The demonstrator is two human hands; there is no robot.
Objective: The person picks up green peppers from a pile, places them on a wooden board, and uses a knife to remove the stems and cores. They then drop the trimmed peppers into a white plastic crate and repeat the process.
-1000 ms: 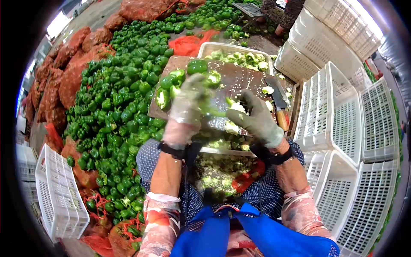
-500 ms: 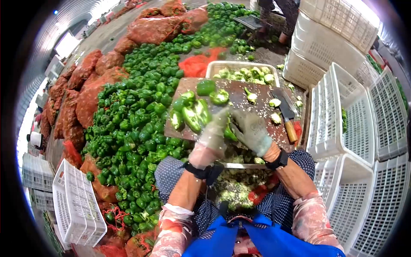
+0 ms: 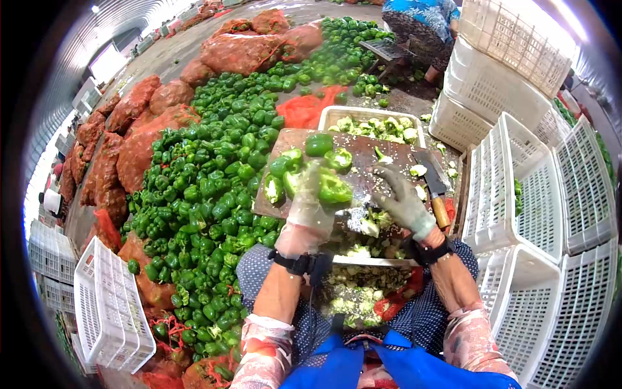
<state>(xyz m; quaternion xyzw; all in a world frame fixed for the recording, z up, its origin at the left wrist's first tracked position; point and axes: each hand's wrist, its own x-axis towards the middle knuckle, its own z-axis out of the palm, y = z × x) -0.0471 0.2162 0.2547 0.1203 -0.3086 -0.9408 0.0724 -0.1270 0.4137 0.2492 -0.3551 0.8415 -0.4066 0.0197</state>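
Note:
My left hand (image 3: 308, 211), in a pale glove smeared by motion, is over the left half of the wooden board (image 3: 278, 211). Right beside its fingers lies a cut green pepper (image 3: 335, 188); the hand covers part of the pieces, and I cannot tell whether it grips any. My right hand (image 3: 405, 202), gloved in grey, has its fingers spread with nothing in them. It hovers at the board's right front, above a tray (image 3: 372, 261) of pale pepper cores. A whitish-green core (image 3: 368, 227) shows just left of it. Farther back on the board sits another green pepper (image 3: 318, 144).
A knife (image 3: 435, 185) with a wooden handle lies at the board's right edge. Behind the board stands a tray (image 3: 327, 115) of pepper scraps. Loose green peppers (image 3: 214, 175) cover the floor on the left; white crates (image 3: 512, 188) stand on the right. A person (image 3: 424, 26) is at the back.
My hands have moved apart: the left went leftward onto the cut peppers, the right moved right and spread its fingers. The green piece between them is gone from there. The view has shifted slightly.

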